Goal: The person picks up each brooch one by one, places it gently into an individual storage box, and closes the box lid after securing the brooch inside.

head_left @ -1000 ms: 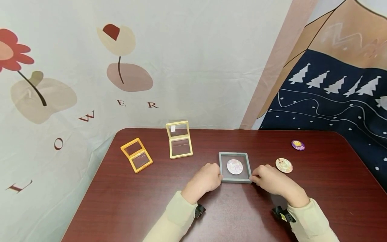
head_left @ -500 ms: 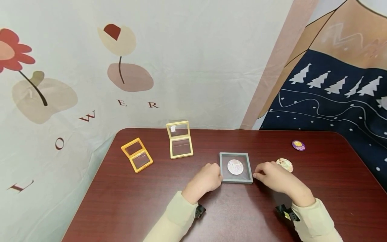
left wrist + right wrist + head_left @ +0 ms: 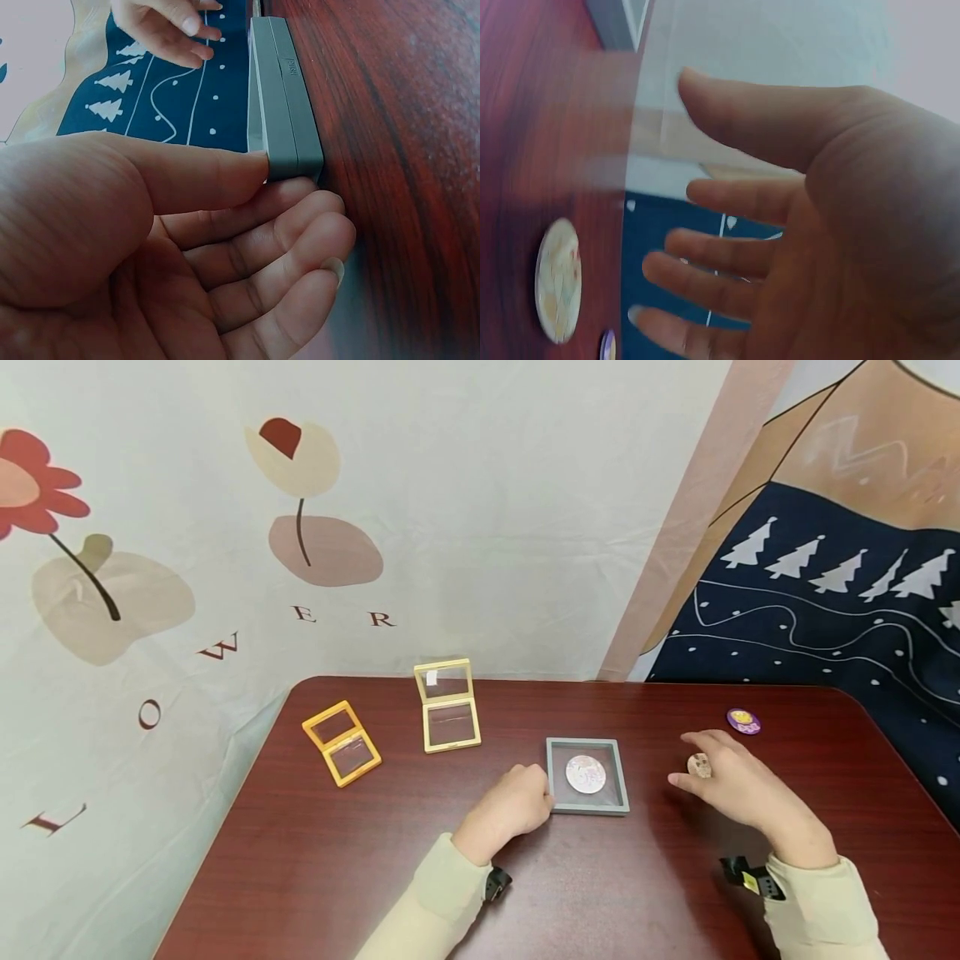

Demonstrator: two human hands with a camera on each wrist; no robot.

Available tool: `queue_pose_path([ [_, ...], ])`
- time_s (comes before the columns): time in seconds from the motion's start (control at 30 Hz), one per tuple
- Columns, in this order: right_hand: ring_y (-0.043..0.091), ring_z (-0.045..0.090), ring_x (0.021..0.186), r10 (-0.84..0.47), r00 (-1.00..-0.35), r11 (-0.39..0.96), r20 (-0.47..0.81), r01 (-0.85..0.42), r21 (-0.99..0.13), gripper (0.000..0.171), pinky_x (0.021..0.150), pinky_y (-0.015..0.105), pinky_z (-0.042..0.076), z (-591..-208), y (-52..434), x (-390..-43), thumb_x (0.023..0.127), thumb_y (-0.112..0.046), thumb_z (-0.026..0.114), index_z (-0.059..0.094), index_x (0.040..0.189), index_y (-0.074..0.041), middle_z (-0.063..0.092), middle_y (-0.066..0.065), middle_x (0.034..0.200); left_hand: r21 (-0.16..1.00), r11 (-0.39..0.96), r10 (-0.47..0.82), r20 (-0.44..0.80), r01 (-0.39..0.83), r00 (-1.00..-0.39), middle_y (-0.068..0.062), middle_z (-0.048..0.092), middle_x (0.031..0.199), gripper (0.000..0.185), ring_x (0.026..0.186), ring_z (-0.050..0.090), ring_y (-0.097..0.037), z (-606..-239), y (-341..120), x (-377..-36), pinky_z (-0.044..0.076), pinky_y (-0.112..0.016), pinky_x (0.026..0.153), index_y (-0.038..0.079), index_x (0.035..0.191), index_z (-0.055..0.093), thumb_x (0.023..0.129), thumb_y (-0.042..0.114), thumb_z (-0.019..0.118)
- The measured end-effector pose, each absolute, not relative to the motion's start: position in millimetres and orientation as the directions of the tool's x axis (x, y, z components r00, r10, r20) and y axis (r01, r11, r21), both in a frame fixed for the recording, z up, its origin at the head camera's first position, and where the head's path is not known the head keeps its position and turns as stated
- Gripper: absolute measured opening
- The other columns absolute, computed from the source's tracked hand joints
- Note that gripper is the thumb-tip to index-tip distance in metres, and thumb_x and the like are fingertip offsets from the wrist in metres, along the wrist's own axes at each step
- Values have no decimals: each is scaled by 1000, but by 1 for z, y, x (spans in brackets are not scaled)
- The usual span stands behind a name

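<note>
The left hand (image 3: pixel 517 806) is pressed against the near left corner of the flat grey square display case (image 3: pixel 587 775), with the thumb (image 3: pixel 202 176) laid on the case's top edge and the curled fingers (image 3: pixel 300 225) tucked against its side and underside, so that the corner is pinched. Inside the closed case a round silver coin (image 3: pixel 585 773) is seen through the clear window. The right hand (image 3: pixel 731 785) is held above the dark red wooden table (image 3: pixel 570 885), well apart from the case, with fingers spread and relaxed and nothing gripped; a round pale illustrated badge (image 3: pixel 557 279) lies just beneath its fingertips, untouched in the wrist view. A small round purple badge (image 3: pixel 742 721) lies further back. Towards the left, an open yellow square case (image 3: pixel 447 706) and an open orange square case (image 3: pixel 341 743) are set on the table
</note>
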State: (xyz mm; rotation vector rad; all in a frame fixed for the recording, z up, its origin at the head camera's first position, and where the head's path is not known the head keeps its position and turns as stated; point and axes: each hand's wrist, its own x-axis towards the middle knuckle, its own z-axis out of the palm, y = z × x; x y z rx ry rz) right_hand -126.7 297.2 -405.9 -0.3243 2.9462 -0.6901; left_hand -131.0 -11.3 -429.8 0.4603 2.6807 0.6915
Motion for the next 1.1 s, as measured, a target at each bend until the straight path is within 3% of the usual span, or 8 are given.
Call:
queue_pose_path([
  [0.17,61,42,128,-176,-980,906,-96,-123,-404,84,102,76,36,-410,310,-130,88,-36,83,46,142,17,42,42,142,517,827,390,-242,222,-889,4,46,55,47,54,44,-12,-429,-11,-130,40,-28,53,15,55,54,99,13,69],
  [0.33,62,42,127,-152,-981,922,-121,-97,-375,85,102,76,36,-414,317,-132,88,-37,83,46,140,19,43,44,140,521,824,390,-235,223,-890,4,48,55,46,54,44,-12,-428,-12,-130,40,-28,53,15,55,56,99,12,69],
  [0.53,62,46,122,-128,-981,934,-142,-72,-349,84,100,75,38,-419,321,-134,87,-35,83,47,137,21,45,46,135,498,841,365,-236,210,-901,6,35,51,51,51,42,-13,-436,-16,-137,43,-33,53,16,52,45,99,15,65],
  [0.63,62,48,119,-117,-981,941,-154,-60,-334,84,98,76,40,-421,323,-135,86,-35,84,48,136,22,45,47,133,470,858,340,-221,205,-914,5,38,52,48,54,46,-14,-431,-18,-139,44,-35,57,17,56,48,101,18,64],
  [0.8,60,51,114,-105,-979,945,-175,-44,-323,87,95,76,42,-422,324,-136,85,-39,84,48,135,22,47,47,130,461,866,284,-139,192,-949,2,59,67,26,65,59,-19,-418,-25,-140,48,-40,63,17,78,70,103,22,65],
  [0.9,59,52,112,-102,-978,947,-180,-41,-318,87,93,75,43,-423,325,-136,85,-40,84,49,134,22,48,47,129,484,856,233,-48,181,-971,0,73,87,15,79,69,-24,-416,-30,-143,54,-45,69,17,96,77,103,22,65],
  [1.0,58,52,111,-101,-978,950,-181,-41,-309,87,93,75,43,-424,325,-137,85,-40,84,50,134,22,48,46,128,513,842,174,39,170,-984,-4,77,107,17,93,73,-29,-414,-35,-147,56,-50,74,14,109,78,102,21,65],
  [1.1,58,53,110,-101,-978,952,-183,-41,-303,86,92,75,44,-424,326,-137,85,-40,84,50,134,22,49,46,127,538,830,121,90,150,-989,-7,76,116,22,101,72,-31,-414,-43,-151,57,-50,77,10,117,77,103,22,65],
])
